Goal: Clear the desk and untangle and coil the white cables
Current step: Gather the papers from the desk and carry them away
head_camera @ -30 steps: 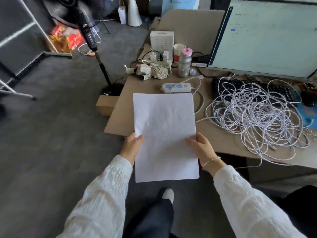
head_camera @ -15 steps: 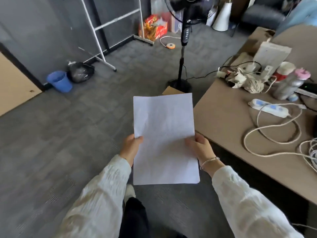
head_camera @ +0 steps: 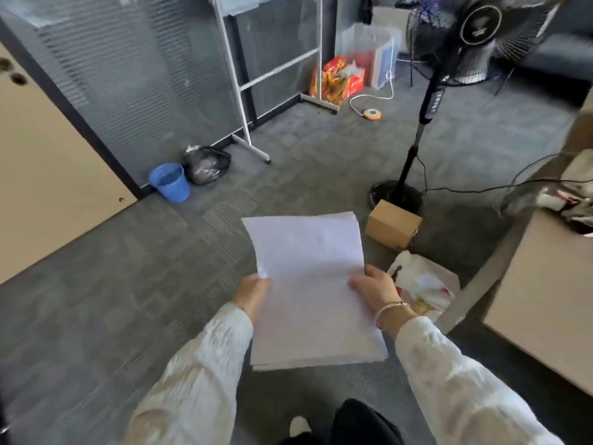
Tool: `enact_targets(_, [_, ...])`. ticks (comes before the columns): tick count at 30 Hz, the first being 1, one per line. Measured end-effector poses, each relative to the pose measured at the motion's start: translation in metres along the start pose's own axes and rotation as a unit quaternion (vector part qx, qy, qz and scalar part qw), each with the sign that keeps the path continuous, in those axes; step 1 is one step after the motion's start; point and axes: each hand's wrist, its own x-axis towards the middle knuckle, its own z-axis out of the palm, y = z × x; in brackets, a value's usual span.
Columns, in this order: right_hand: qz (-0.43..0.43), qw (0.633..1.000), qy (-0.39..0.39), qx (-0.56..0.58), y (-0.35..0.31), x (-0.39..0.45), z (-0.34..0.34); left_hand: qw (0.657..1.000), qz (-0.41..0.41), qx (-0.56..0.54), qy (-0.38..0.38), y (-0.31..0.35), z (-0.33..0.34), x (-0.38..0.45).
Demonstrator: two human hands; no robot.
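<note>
A thin stack of white paper sheets [head_camera: 309, 284] hangs over the grey carpet, held from both sides. My left hand [head_camera: 252, 289] grips its left edge and my right hand [head_camera: 373, 289], with a bracelet on the wrist, grips its right edge. The desk [head_camera: 545, 300] shows only as a corner at the right edge, with crumpled white wrappers [head_camera: 574, 197] on it. The white cables are out of view.
A blue bin [head_camera: 170, 183] and a black rubbish bag [head_camera: 207, 163] stand by the glass wall. A standing fan [head_camera: 417, 123], a small cardboard box [head_camera: 393, 224] and a white plastic bag [head_camera: 423, 284] are on the floor near the desk. A white rack stands behind.
The view has swung left, away from the desk and the cable pile, toward the floor and the bins. Both hands still hold the paper, now tilted slightly.
</note>
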Motion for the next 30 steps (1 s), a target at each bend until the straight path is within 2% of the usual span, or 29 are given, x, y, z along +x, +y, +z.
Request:
enact_targets(4, [-0.011, 0.999, -0.015, -0.029, -0.032, 0.056, 0.047, 1.000, -0.004, 0.015, -0.021, 0.010, -0.032, 0.087])
enact_targets(8, [-0.006, 0.999, -0.026, -0.035, -0.069, 0.123, 0.085, 1.000, -0.004, 0.001, -0.008, 0.046, -0.048, 0.149])
enact_targets(12, [-0.006, 0.999, -0.029, -0.044, -0.125, 0.206, 0.118, 1.000, -0.004, -0.026, 0.001, 0.107, -0.052, 0.229])
enact_targets(21, [-0.029, 0.995, -0.014, -0.098, -0.268, 0.396, 0.165, 0.999, 0.046, 0.013, 0.008, 0.281, -0.043, 0.405])
enact_targets(30, [-0.070, 0.989, 0.010, -0.127, -0.365, 0.573, 0.190, 0.997, 0.068, 0.024, -0.035, 0.408, -0.003, 0.586])
